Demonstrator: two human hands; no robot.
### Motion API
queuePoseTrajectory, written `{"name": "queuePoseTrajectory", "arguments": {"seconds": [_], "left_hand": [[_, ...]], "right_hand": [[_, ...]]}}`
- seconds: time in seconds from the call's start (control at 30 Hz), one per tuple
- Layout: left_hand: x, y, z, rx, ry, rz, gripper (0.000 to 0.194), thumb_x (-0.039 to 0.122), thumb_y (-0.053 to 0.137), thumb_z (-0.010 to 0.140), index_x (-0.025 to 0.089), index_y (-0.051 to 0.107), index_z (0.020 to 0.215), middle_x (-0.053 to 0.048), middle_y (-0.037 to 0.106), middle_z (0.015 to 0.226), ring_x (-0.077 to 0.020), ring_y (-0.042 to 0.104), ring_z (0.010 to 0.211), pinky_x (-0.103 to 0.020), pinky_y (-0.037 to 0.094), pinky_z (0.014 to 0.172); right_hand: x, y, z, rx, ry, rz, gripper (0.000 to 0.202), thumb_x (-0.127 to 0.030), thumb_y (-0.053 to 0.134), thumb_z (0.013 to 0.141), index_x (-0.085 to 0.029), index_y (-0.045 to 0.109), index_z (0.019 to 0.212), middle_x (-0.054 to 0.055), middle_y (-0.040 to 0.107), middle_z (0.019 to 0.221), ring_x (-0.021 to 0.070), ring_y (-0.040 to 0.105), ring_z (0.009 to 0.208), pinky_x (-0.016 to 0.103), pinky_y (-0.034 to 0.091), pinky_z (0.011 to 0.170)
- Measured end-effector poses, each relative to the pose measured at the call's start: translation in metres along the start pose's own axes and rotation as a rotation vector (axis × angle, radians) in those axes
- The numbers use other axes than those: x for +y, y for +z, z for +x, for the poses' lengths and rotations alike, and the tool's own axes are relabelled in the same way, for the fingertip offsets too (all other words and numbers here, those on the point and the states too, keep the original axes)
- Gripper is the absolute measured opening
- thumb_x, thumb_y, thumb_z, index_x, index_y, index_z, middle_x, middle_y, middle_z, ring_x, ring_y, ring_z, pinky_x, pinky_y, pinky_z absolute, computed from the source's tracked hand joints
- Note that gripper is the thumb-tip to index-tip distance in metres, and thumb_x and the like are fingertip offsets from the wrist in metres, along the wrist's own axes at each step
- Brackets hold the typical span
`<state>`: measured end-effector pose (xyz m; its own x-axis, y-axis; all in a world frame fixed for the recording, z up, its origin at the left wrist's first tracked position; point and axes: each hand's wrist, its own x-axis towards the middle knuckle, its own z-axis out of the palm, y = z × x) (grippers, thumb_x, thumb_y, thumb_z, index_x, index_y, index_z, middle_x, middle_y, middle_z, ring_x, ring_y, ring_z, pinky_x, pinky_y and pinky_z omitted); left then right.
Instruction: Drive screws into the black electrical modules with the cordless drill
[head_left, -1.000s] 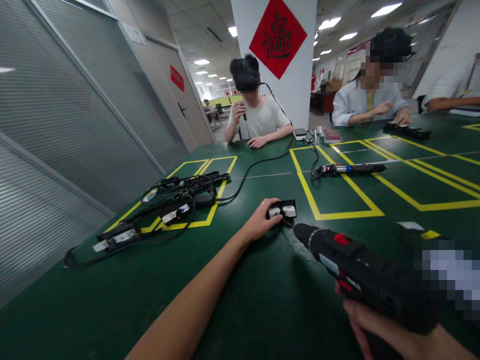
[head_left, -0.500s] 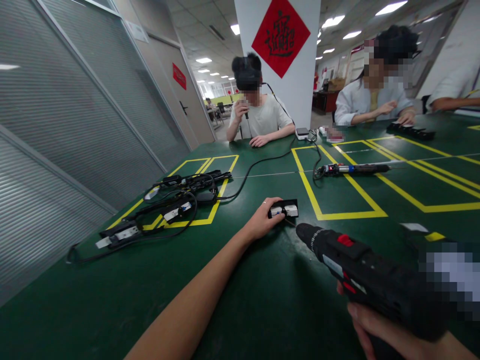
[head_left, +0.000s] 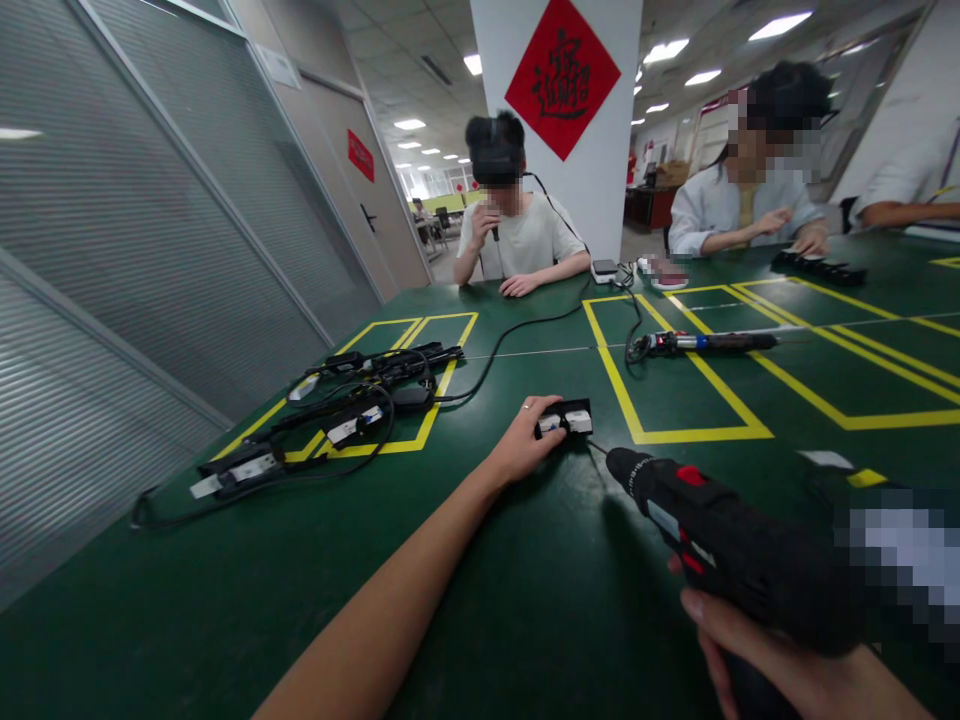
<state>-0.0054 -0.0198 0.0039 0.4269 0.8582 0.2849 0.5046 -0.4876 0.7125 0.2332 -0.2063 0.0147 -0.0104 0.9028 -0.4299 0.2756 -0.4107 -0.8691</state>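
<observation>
On the green table (head_left: 315, 600), my left hand (head_left: 523, 438) is closed on a small black block with white inserts (head_left: 577, 420), thumb in front and fingers over its top. My right hand (head_left: 757, 625) grips a black cordless drill (head_left: 720, 520) with red buttons by its handle, at the lower right. The drill's thin bit (head_left: 598, 447) points left, its tip close to the block's lower right edge. Whether the tip touches the block I cannot tell.
Black cabled assemblies (head_left: 360, 400) lie at the left inside yellow tape. A pen-like tool (head_left: 705, 343) with a cord lies at the right. A person (head_left: 517, 225) sits across the table; another person (head_left: 750, 205) handles a black strip (head_left: 817, 266) at the far right.
The drill has shifted slightly right, and its bit tip now sits by the block's right side rather than under its middle. My left hand and the block have barely moved.
</observation>
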Motion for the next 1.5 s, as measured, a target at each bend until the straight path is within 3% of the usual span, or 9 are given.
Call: {"name": "queuePoseTrajectory", "arguments": {"seconds": [0.3,0.47,0.6,0.73,0.97,1.07,1.23,1.37,1.5], "left_hand": [[0.001,0.001,-0.003,0.003,0.014,0.042,0.053,0.031,0.054,0.084,0.023,0.039,0.134,-0.010,0.042,0.132,-0.0235,0.045,0.121,-0.043,0.035,0.108],[0.009,0.004,-0.006,0.090,0.172,0.274,0.069,0.040,0.066,0.075,0.022,0.037,0.135,-0.013,0.030,0.143,-0.0299,0.029,0.134,-0.050,0.028,0.112],[0.012,0.003,-0.004,0.064,0.326,0.472,0.053,0.033,0.066,0.076,0.021,0.047,0.124,-0.011,0.044,0.131,-0.0286,0.036,0.128,-0.049,0.032,0.109],[0.010,0.001,-0.003,0.032,0.337,0.557,0.037,0.025,0.058,0.082,0.020,0.051,0.118,-0.009,0.055,0.116,-0.0247,0.047,0.112,-0.044,0.042,0.099],[0.007,0.001,-0.004,0.056,0.331,0.544,0.035,0.022,0.056,0.083,0.020,0.052,0.117,-0.009,0.056,0.115,-0.0240,0.048,0.111,-0.042,0.042,0.098],[0.009,0.001,-0.005,0.062,0.329,0.513,0.033,0.024,0.055,0.083,0.021,0.052,0.116,-0.009,0.056,0.114,-0.0238,0.048,0.110,-0.042,0.042,0.097],[0.010,0.000,-0.005,0.061,0.322,0.471,0.031,0.025,0.058,0.083,0.021,0.054,0.113,-0.008,0.057,0.113,-0.0237,0.049,0.110,-0.042,0.042,0.098],[0.009,0.000,-0.005,0.062,0.328,0.450,0.031,0.026,0.059,0.082,0.021,0.054,0.112,-0.007,0.057,0.113,-0.0237,0.048,0.110,-0.042,0.041,0.098],[0.009,-0.001,-0.006,0.067,0.335,0.414,0.032,0.028,0.060,0.082,0.020,0.055,0.112,-0.008,0.057,0.114,-0.0229,0.048,0.111,-0.041,0.041,0.099]], "right_hand": [[-0.006,-0.004,0.003,-0.081,0.057,0.103,0.041,-0.051,0.060,0.078,-0.022,0.051,0.106,-0.006,0.064,0.042,0.0182,0.064,0.037,0.029,0.051,0.042],[-0.006,-0.003,0.006,-0.034,-0.010,0.018,0.049,-0.050,0.056,0.080,-0.020,0.050,0.118,-0.006,0.062,0.039,0.0197,0.063,0.033,0.029,0.048,0.034],[-0.016,-0.002,0.009,0.053,-0.073,-0.064,0.066,-0.049,0.054,0.080,-0.022,0.036,0.138,-0.007,0.056,0.036,0.0203,0.059,0.030,0.029,0.044,0.028],[-0.030,-0.007,0.008,0.159,-0.058,-0.103,0.062,-0.048,0.056,0.080,-0.018,0.041,0.133,-0.006,0.055,0.041,0.0178,0.056,0.031,0.029,0.044,0.032],[-0.057,-0.017,-0.013,0.034,-0.243,-0.184,0.060,-0.031,0.067,0.073,-0.018,0.048,0.128,0.000,0.071,0.069,0.0213,0.069,0.057,0.030,0.051,0.052],[-0.054,-0.015,-0.015,0.013,-0.288,-0.254,0.057,-0.023,0.065,0.073,-0.021,0.051,0.128,0.003,0.074,0.081,0.0248,0.072,0.072,0.033,0.053,0.062],[-0.038,-0.004,-0.011,0.026,-0.341,-0.494,0.053,-0.017,0.062,0.071,-0.029,0.058,0.123,0.004,0.076,0.085,0.0297,0.073,0.076,0.035,0.051,0.062],[-0.032,0.007,-0.013,0.039,-0.380,-0.628,0.062,-0.023,0.069,0.067,-0.029,0.055,0.128,0.008,0.075,0.102,0.0343,0.071,0.087,0.042,0.051,0.073],[-0.047,0.002,-0.016,0.077,-0.368,-0.865,0.057,-0.045,0.065,0.075,-0.023,0.056,0.127,0.012,0.076,0.092,0.0352,0.072,0.077,0.044,0.052,0.067]]}}
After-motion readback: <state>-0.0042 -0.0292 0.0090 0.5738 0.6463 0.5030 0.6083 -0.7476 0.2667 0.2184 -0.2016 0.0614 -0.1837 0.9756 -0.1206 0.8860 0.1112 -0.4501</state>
